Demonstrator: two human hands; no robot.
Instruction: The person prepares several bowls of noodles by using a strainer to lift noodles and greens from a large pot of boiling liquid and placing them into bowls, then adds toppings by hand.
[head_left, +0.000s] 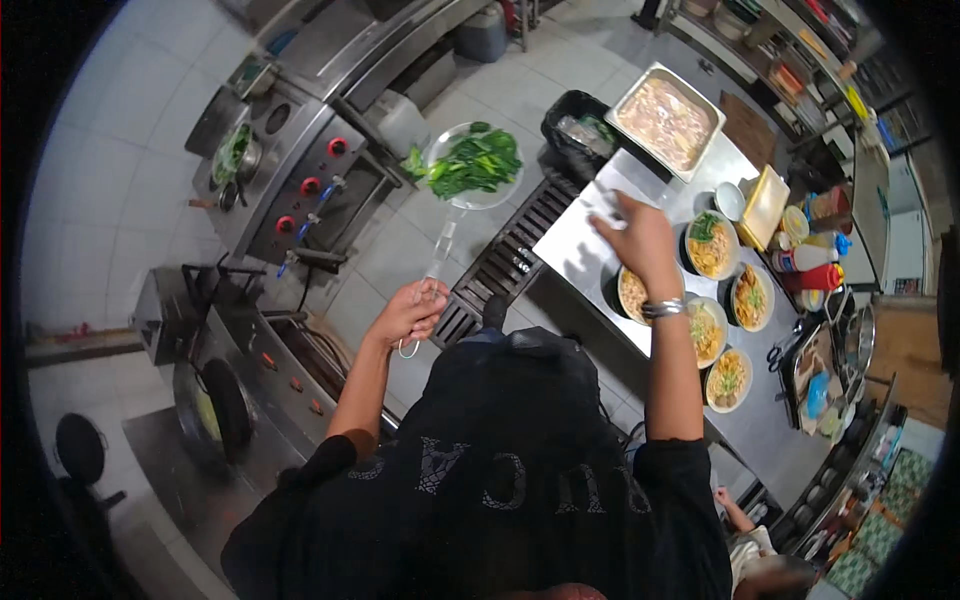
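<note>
My left hand (412, 313) grips the metal handle of a round skimmer (453, 201), which is heaped with chopped leafy greens (480, 161) and held over the tiled floor. My right hand (637, 236), with a metal bracelet at the wrist, hovers above the steel table (574, 229), fingers apart and nothing seen between them. Beneath and beside that forearm stand several bowls of noodles. One noodle bowl (711, 244) has greens at its edge; another bowl (631, 294) is partly hidden by my right hand. Scattered green bits top a bowl (727, 380) nearer my body.
A steel tray of pale food in liquid (666, 120) sits at the table's far end, beside a black-lined bin (577, 127). Sauce bottles (814, 276) line the right side. At left are a stove (300, 180) and a wok (217, 409). Another person (750, 547) is at lower right.
</note>
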